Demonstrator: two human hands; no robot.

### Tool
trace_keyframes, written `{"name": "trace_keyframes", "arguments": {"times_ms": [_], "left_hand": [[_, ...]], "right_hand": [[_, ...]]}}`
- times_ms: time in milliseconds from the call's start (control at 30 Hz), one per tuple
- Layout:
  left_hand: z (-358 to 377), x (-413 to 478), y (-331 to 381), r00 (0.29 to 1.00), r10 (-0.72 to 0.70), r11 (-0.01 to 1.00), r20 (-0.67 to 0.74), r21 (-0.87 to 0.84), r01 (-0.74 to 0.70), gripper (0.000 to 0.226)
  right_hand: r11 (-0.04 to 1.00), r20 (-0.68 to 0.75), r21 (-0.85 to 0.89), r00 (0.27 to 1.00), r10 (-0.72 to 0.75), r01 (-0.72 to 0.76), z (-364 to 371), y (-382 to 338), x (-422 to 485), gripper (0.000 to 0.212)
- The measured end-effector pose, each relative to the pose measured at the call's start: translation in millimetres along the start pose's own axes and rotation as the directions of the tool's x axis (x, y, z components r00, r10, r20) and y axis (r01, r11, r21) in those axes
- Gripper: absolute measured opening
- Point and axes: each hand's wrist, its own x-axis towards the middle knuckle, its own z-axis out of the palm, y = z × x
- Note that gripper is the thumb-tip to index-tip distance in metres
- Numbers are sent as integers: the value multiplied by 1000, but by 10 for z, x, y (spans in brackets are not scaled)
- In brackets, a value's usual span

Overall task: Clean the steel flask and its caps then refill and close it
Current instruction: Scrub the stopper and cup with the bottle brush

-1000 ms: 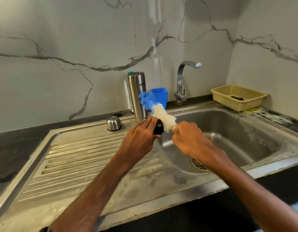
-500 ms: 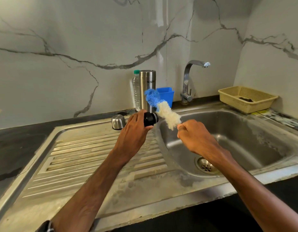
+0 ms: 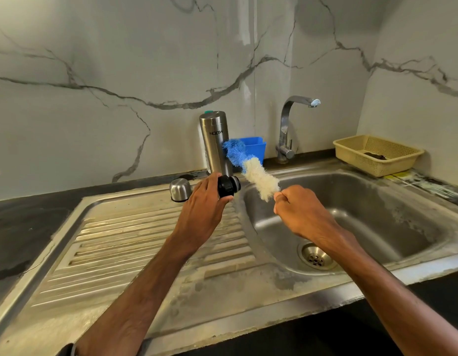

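From the head camera, the left hand [image 3: 204, 201] grips a black inner cap [image 3: 228, 187] over the ribbed drainboard [image 3: 120, 240], at the edge of the sink bowl [image 3: 389, 206], with the cap's open end turned toward the right. The right hand [image 3: 300, 211] is closed around the handle of a bottle brush [image 3: 251, 168], whose white and blue bristles slant up and left. The bristles pass just beside the cap; whether they touch it is hard to tell from this angle.

The steel flask [image 3: 216, 142] stands upright at the back of the sink unit, behind the left hand, and its lettering reads upside down. A round steel cap [image 3: 180, 189] sits dome up on the drainboard, just left of that hand. A blue tub [image 3: 257, 147] stands behind the brush tip, beside the tap [image 3: 287, 129]. A yellow basket [image 3: 377, 155] rests on the dark desk [image 3: 17, 227] at the far right corner.
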Motion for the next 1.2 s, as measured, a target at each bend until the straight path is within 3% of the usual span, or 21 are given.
{"name": "trace_keyframes", "arguments": {"times_ms": [133,567,767,933,1033,1200], "left_hand": [[-3,17,-19,1000,-25,1000,3,-3,25,56],[-8,7,-13,1000,-20,999,-22,-30,20,59],[8,27,-13,998,-49,943,-42,-330,33,55],[-38,37,82,999,-41,853,-14,-521,28,56],[-58,22,137,999,-49,792,5,-610,41,53],[-48,-16,233,999,-4,755,34,-655,25,51]], "right_hand": [[1000,2,-16,1000,0,0,11,-3,7,32],[999,19,-27,1000,19,-19,-2,-30,49,32],[1000,48,-3,998,27,-27,-41,-46,-70,34],[970,91,215,991,96,-114,-94,14,-257,39],[886,167,404,971,173,-227,-102,34,-371,35],[759,214,574,951,224,-308,-119,15,-489,26]]}}
